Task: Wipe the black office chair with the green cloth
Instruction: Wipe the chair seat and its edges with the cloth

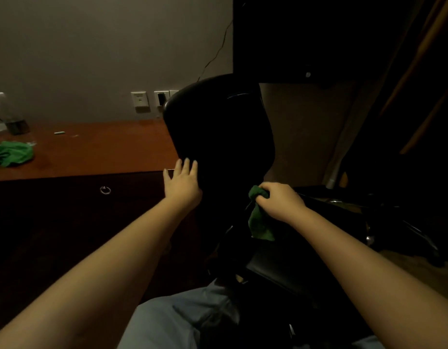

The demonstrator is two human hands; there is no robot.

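Green cloth [259,219] is bunched in your right hand [280,200]. Your fingers are clenched round its upper part, and the loose tail hangs against the chair [217,122] low down, where the back narrows. The cloth looks soft, light and limp, and it should mould to whatever you press it on. Keep a wad in the palm rather than pinching a corner, or the tail will only drag.

Your left hand [182,182] lies flat against the left edge of the chair back with its fingers straight. It grips nothing and only steadies.

The chair is the heavy, stiff partner here, yet I judge it will swivel or roll from a firm push — so that bracing palm matters. Its back looks smooth and faintly glossy near the top rim, so the cloth should glide easily. Much of the lower frame is lost in shadow, and I cannot tell its shape.

A desk [91,152] stands just left of the chair — another green rag [11,153] lies on it, well away from the chair.
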